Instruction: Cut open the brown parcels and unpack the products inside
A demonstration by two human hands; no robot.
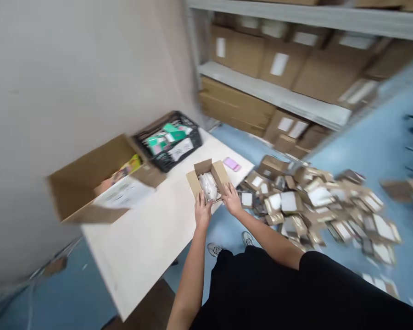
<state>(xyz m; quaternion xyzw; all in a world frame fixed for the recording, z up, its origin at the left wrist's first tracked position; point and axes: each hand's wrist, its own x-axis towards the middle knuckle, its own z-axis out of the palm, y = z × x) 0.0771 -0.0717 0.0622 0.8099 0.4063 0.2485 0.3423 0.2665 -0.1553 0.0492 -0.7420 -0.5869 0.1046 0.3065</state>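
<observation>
1. Small open cardboard box [221,171], flaps up, sits at the centre of the frame on the white table [137,252], near its edge
2. White plastic-wrapped item [208,186] lies inside that box
3. Left hand [203,211] has its fingers extended at the box's near left corner; cannot tell whether it grips
4. Right hand [231,201] lays its fingers over the near right side, also unclear whether gripping
5. Pinkish-purple phone-like slab [231,164] lies just right of the box
6. Left of centre, a large open carton [96,158] stands beside a black plastic crate [162,161]
7. Labelled parcels [289,201] are heaped on the floor at right
</observation>
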